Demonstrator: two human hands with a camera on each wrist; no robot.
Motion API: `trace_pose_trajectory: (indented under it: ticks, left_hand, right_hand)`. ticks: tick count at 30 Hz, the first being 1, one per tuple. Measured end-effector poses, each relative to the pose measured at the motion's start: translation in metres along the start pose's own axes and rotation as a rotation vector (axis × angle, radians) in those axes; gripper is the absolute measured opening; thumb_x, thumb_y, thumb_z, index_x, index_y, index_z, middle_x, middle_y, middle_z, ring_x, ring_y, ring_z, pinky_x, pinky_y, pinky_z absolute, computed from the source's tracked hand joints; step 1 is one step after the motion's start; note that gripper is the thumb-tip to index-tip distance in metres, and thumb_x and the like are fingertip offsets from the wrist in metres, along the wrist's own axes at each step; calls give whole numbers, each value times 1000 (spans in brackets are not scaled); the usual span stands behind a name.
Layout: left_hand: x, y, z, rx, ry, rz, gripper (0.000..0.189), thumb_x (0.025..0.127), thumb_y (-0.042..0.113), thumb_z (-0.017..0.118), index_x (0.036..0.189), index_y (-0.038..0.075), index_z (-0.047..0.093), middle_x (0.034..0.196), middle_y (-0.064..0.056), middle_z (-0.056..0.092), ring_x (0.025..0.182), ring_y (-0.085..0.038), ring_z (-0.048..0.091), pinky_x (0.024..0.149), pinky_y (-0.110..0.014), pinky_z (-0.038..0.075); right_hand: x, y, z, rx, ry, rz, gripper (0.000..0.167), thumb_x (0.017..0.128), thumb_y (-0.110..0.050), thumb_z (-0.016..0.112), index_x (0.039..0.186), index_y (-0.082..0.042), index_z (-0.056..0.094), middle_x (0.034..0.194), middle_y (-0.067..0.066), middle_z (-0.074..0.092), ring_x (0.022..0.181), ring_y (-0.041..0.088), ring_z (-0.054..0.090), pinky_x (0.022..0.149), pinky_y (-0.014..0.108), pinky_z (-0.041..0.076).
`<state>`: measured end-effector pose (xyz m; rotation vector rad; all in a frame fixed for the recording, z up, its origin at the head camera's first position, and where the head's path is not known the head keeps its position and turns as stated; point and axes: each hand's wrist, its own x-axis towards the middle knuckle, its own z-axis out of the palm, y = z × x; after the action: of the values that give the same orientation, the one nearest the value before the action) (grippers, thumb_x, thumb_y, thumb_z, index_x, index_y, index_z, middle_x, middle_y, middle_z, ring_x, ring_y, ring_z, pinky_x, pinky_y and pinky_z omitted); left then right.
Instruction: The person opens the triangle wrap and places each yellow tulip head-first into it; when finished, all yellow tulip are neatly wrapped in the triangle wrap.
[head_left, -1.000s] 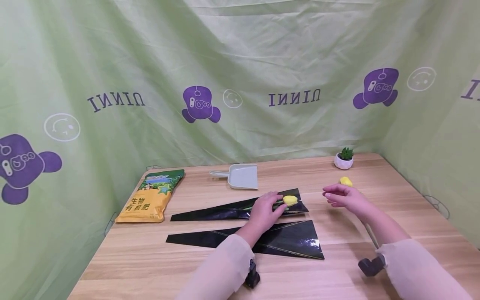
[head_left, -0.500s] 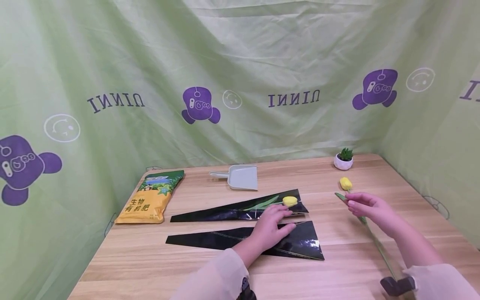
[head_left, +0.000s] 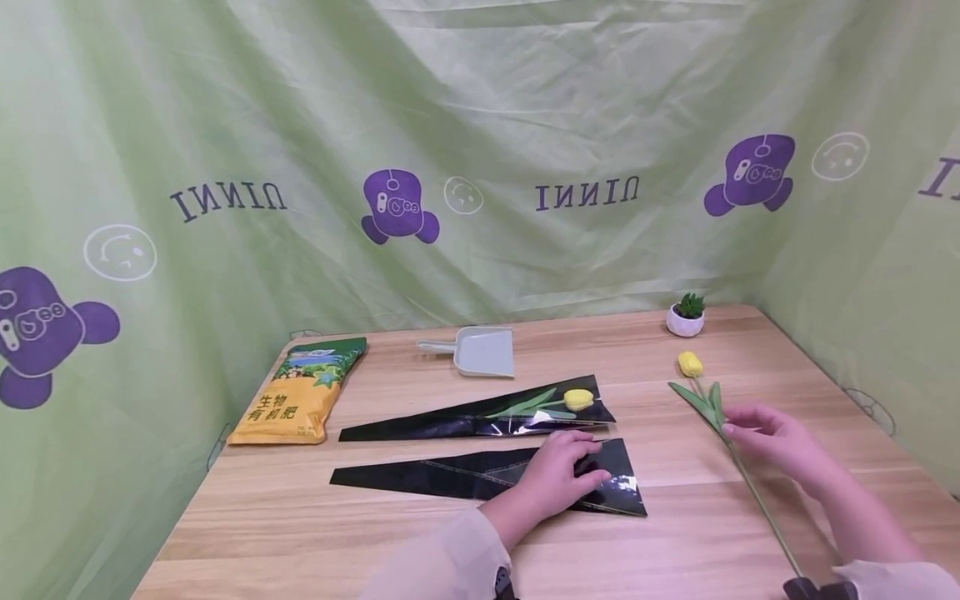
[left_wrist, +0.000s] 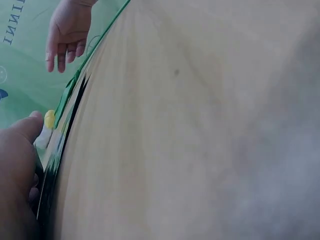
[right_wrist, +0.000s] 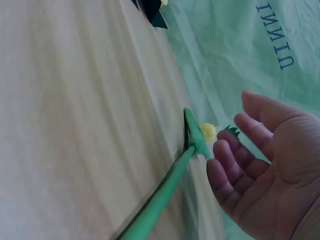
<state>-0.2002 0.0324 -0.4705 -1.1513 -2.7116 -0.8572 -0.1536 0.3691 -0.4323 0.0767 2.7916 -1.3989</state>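
Note:
Over the wide end of the nearer black flower sleeve [head_left: 405, 475] lies my left hand [head_left: 557, 477], its fingers loosely bent and holding nothing visible; whether it touches the sleeve is hard to tell. Just beyond it is a second black sleeve [head_left: 420, 427] with a yellow tulip [head_left: 578, 400] inside, bloom at the wide end. On the right, another yellow tulip [head_left: 690, 364] with green leaves lies along the table. Beside its stem [right_wrist: 162, 192] hovers my right hand [right_wrist: 280, 167], fingers relaxed and apart from the stem in the right wrist view.
A yellow-green fertilizer bag [head_left: 296, 396] lies at the table's left. A grey dustpan [head_left: 483, 352] sits at the back, and a small potted succulent [head_left: 686, 317] stands at the back right. Green printed curtain [head_left: 480, 275] encloses the table's far sides.
My left hand has left the tulip in the far sleeve and come nearer, over the near sleeve. The right hand has drawn back toward me along the other tulip, uncovering its bloom and leaves.

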Motion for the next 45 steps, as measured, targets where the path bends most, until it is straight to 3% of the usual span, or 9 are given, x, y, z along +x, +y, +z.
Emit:
trace_pose_trajectory:
  ticks: [4,9,13,17,21,25,31,38,45]
  left_hand:
    - [1,0,3,26,14,12,41,92,39,66,123,13,68,128,-1,65,122,-18,56,105,-26,45]
    - [3,1,4,88,11,16,43,90,43,67,122,14,69,128,1,66,119,-16,57,104,-24,45]
    - [3,2,5,143,-8,3,41,90,45,67,120,18,71,125,4,66,117,-14,55,102,-24,44]
    - [4,3,5,178,-19,-5,39,89,46,67,118,20,73,122,5,65,114,-13,54,100,-23,45]
    - [4,3,7,189,-5,-2,36,89,45,68,116,21,74,119,6,66,113,-12,54,98,-22,45]
    - [3,3,8,186,23,-2,31,89,42,69,112,21,76,116,7,67,111,-12,55,97,-22,45]
    - [2,3,8,180,55,4,29,90,39,68,111,21,76,114,7,68,110,-12,57,97,-22,45]
    - [3,7,4,213,25,-5,31,91,40,67,113,20,75,116,5,67,111,-13,56,98,-24,45]
    - [2,4,7,229,37,14,27,92,37,67,111,22,76,116,5,67,111,-13,56,97,-24,45]
  right_hand:
    - [-3,6,1,-109,-13,42,52,96,-28,63,128,11,52,102,8,68,78,-1,56,67,22,50]
    - [-5,11,3,-151,-21,73,51,96,-31,62,125,11,54,101,13,70,75,-1,56,65,21,48]
    - [-3,12,2,-197,-23,98,51,95,-36,62,119,9,58,101,13,70,82,6,57,68,24,46]
    - [-2,12,1,-242,-22,128,45,94,-40,63,104,4,61,86,6,65,76,11,52,66,24,41]
    - [-5,11,1,-247,-25,140,37,93,-39,64,92,-2,60,72,0,53,67,11,45,60,24,38]
    - [-4,9,1,-293,-42,127,37,92,-42,65,85,-5,60,72,0,54,69,13,47,62,24,37]
    - [-1,6,3,-340,-60,126,37,90,-42,66,80,-7,59,71,1,54,69,16,47,62,25,36]
    - [0,4,4,-346,-54,142,35,92,-38,63,78,-7,58,67,-1,49,65,16,44,60,26,35]
    - [-1,4,3,-320,-23,164,34,95,-36,60,80,-5,58,68,0,49,66,15,44,60,27,34]
